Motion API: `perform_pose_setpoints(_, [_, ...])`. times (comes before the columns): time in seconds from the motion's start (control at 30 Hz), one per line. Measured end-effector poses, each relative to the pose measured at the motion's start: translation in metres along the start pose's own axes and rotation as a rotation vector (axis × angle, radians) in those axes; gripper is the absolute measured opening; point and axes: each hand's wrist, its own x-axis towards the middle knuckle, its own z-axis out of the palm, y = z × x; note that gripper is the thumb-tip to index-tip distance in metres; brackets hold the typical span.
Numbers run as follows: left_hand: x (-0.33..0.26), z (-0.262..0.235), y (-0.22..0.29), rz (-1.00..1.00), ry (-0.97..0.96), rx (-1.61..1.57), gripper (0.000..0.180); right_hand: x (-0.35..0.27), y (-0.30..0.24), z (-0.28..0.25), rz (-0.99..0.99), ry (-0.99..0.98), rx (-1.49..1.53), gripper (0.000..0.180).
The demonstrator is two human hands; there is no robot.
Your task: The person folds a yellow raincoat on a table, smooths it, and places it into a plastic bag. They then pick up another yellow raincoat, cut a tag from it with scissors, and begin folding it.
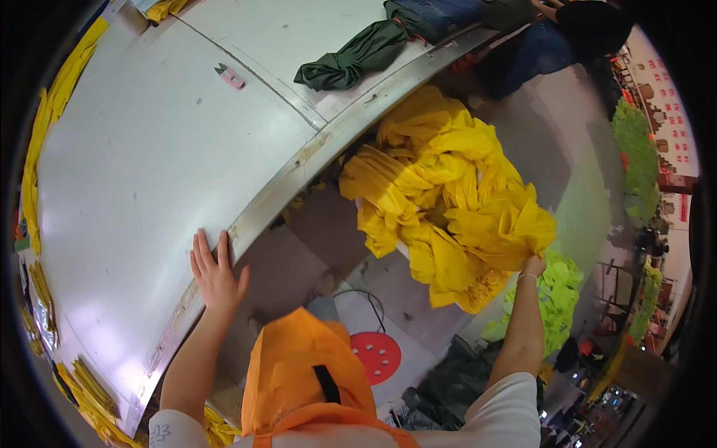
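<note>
My left hand (214,270) lies flat on the near edge of the white table (149,172), fingers stretched out and nothing in it. To the right, my right hand (533,266) is closed on the edge of a big heap of yellow fabric (455,194) beside the table. The heap is crumpled into many folds, and its far left side lies against the table's edge. The fingertips of my right hand are partly hidden by the cloth. An orange apron (306,373) covers my front.
Pink-handled snips (230,76) and a dark green bundle of cloth (351,56) lie on the table. Yellow fabric (45,142) lines its left edge. A red round stool top (376,357), bright lime fabric (553,299) and dark cloth (452,381) are below. Another person (553,52) is at the far right.
</note>
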Motion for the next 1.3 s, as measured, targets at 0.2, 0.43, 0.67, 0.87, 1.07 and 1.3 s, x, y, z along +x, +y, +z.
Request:
perform_pose_setpoints(0.2, [-0.003,-0.001,-0.006,0.015,0.006,-0.079,0.079,0.024,-0.129,-0.08,-0.177,0.098,0.33,0.029])
perform_pose_setpoints(0.43, [-0.016,-0.009,-0.018,0.083,-0.019,-0.161,0.088,0.0,-0.366,-0.201,-0.55,-0.026,0.516,0.028])
perform_pose_setpoints(0.67, [0.038,-0.092,-0.004,0.289,-0.115,-0.953,0.104,-0.367,-0.537,-0.173,-1.156,-0.275,-0.15,0.036])
perform_pose_setpoints(0.87, [0.018,-0.231,0.009,0.758,-0.103,-1.581,0.108,-0.581,-0.449,-0.097,-1.689,-1.357,-0.059,0.076])
perform_pose_setpoints(1.07, [-0.065,-0.238,-0.053,0.356,0.104,-1.783,0.104,-0.579,-0.404,-0.046,-1.279,-1.239,0.326,0.056])
perform_pose_setpoints(1.3, [-0.123,-0.268,-0.112,0.096,0.483,-1.732,0.099,-0.637,-0.339,-0.01,-0.61,-2.021,0.332,0.037])
